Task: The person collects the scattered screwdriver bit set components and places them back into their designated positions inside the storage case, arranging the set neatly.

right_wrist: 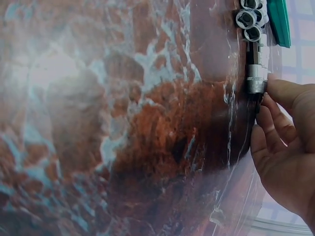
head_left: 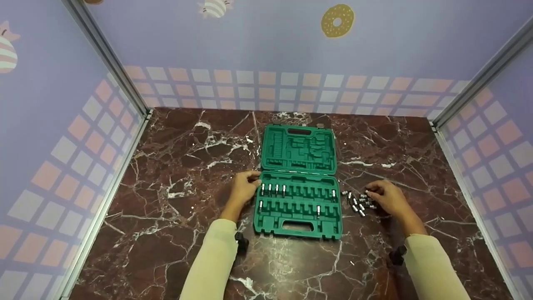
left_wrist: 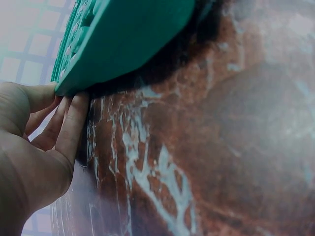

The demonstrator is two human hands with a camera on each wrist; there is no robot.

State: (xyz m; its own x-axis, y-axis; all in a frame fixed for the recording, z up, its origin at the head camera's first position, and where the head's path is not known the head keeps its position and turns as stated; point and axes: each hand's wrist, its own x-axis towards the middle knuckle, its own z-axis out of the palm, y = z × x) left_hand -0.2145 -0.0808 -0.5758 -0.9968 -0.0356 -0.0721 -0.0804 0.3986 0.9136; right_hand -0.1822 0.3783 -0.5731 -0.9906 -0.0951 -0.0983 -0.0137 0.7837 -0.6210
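Note:
A green plastic socket case lies unfolded on the tabletop, its lid turned to the far side. A few chrome sockets stand in its lower half, among many bare slots. My left hand holds the case's left edge; the left wrist view shows the thumb at the upper rim and the fingers against the side below. On the right, my right hand reaches a small heap of loose sockets. Its thumb and fingertips meet the heap's near end; whether they pinch a socket I cannot tell.
The case and sockets rest on a dark red marbled tabletop. Patterned panels enclose it: a back wall, a left wall and a right wall. A carrying-handle cutout opens at the case's near edge.

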